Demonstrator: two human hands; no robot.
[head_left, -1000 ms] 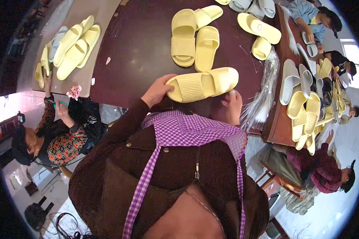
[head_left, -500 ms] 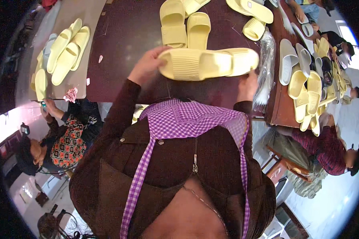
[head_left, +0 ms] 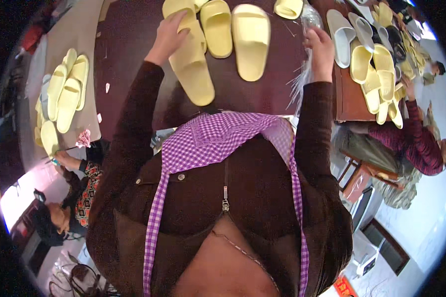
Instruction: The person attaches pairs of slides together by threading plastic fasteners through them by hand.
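Note:
Toward the far left part of the dark red table, my left hand rests over the strap area of a yellow slipper, fingers and thumb apart. That slipper lies with its toe or heel end toward me; which end cannot be told. Beside it are another yellow slipper and, further right, a slightly blurred one. At the table's right side my right hand has its fingers closed on a clear plastic bag in a bundle of such bags, whose frayed-looking edges hang toward me.
Another yellow slipper lies at the far edge of view. Grey slippers and yellow slippers crowd the right-hand table. More yellow slippers lie on the left table, where a co-worker's hand holds one. Another person sits at right.
The yellow slippers that both hands held crosswise are now down on the table. My left hand stays on one, while my right hand has moved to the plastic bags.

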